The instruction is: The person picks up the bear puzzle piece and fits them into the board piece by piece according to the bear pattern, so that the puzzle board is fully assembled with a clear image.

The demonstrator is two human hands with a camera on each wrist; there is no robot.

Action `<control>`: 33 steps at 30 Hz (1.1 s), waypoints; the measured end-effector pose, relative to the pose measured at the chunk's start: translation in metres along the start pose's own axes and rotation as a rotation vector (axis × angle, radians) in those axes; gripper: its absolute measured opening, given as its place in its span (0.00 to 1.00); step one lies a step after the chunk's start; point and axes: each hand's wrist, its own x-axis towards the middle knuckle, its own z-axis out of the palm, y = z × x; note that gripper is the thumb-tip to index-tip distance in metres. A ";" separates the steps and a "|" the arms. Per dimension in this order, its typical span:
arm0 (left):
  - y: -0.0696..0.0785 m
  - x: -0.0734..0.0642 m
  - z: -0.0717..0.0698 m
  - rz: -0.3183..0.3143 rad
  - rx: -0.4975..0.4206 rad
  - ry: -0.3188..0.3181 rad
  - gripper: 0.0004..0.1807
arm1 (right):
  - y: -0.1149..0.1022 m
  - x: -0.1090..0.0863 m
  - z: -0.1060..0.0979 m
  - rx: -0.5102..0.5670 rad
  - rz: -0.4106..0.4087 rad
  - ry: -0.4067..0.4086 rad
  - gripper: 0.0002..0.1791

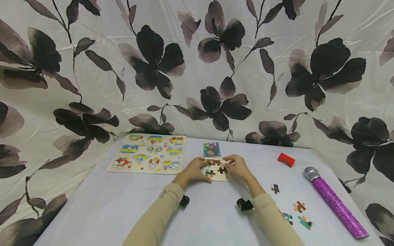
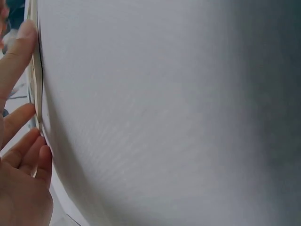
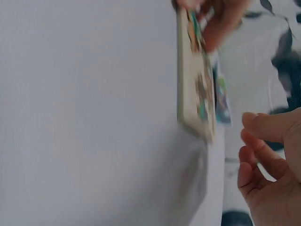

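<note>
Smooth tabletop beneath squarish puzzle board

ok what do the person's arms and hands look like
The left sleeve and right sleeve are long and beige, the left with a small dark marking near its cuff. A small black device shows by each cuff. The left hand and right hand wear no gloves.

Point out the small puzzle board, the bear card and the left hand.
Small puzzle board (image 1: 221, 177): head view, bare wood near its lower right corner.
Bear card (image 1: 211, 149): head view, middle of the printed bear.
Left hand (image 1: 194, 170): head view, back of the hand.
</note>
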 end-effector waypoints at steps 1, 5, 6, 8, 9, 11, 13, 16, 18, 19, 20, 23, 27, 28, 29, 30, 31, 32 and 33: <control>0.000 0.000 0.000 -0.002 0.002 0.003 0.42 | 0.003 -0.003 -0.006 0.001 0.032 0.012 0.14; -0.002 -0.001 0.000 -0.020 0.011 0.021 0.41 | 0.015 -0.009 -0.015 -0.017 0.080 -0.030 0.16; -0.002 -0.001 0.000 -0.025 0.009 0.024 0.41 | 0.017 -0.009 -0.014 -0.019 0.076 -0.049 0.17; -0.003 -0.001 0.000 -0.026 0.005 0.028 0.41 | 0.019 -0.010 -0.010 -0.019 0.044 -0.092 0.19; -0.003 -0.001 0.000 -0.025 0.003 0.029 0.41 | 0.019 -0.009 -0.007 -0.027 0.018 -0.117 0.21; -0.002 -0.001 0.001 -0.026 -0.002 0.025 0.41 | 0.017 -0.008 -0.001 -0.067 -0.043 -0.166 0.22; -0.001 0.000 0.001 -0.016 -0.005 0.023 0.41 | 0.015 -0.007 0.003 -0.110 -0.083 -0.193 0.21; 0.001 0.002 0.002 -0.010 -0.012 0.017 0.41 | 0.013 -0.005 0.006 -0.155 -0.077 -0.184 0.17; 0.002 0.002 0.003 -0.008 -0.015 0.016 0.41 | 0.012 -0.004 0.005 -0.148 -0.048 -0.161 0.14; 0.002 0.003 0.003 -0.013 -0.018 0.014 0.41 | 0.011 -0.004 0.005 -0.147 -0.041 -0.152 0.14; 0.002 0.003 0.003 -0.017 -0.022 0.013 0.41 | 0.011 -0.004 0.005 -0.152 -0.038 -0.147 0.14; 0.003 0.002 0.003 -0.024 -0.024 0.006 0.41 | 0.012 -0.003 0.006 -0.176 -0.066 -0.145 0.16; 0.005 0.002 0.002 -0.022 -0.025 0.006 0.40 | 0.016 -0.002 0.006 -0.112 -0.082 -0.041 0.19; 0.006 0.001 0.002 -0.022 -0.025 0.008 0.40 | 0.017 -0.002 0.006 -0.077 -0.089 0.006 0.19; 0.006 0.002 0.002 -0.016 -0.018 0.011 0.40 | 0.018 -0.001 0.005 -0.041 -0.093 0.055 0.19; 0.006 0.002 0.002 -0.018 -0.019 0.013 0.40 | 0.019 0.000 0.004 -0.008 -0.107 0.103 0.20; 0.007 0.001 0.001 -0.018 -0.016 0.014 0.40 | 0.019 0.001 0.004 0.015 -0.122 0.145 0.20; 0.007 0.001 0.001 -0.017 -0.013 0.015 0.40 | 0.019 0.002 0.003 0.027 -0.139 0.178 0.21; 0.007 0.001 0.001 -0.015 -0.009 0.015 0.40 | 0.019 0.003 0.003 0.038 -0.150 0.201 0.21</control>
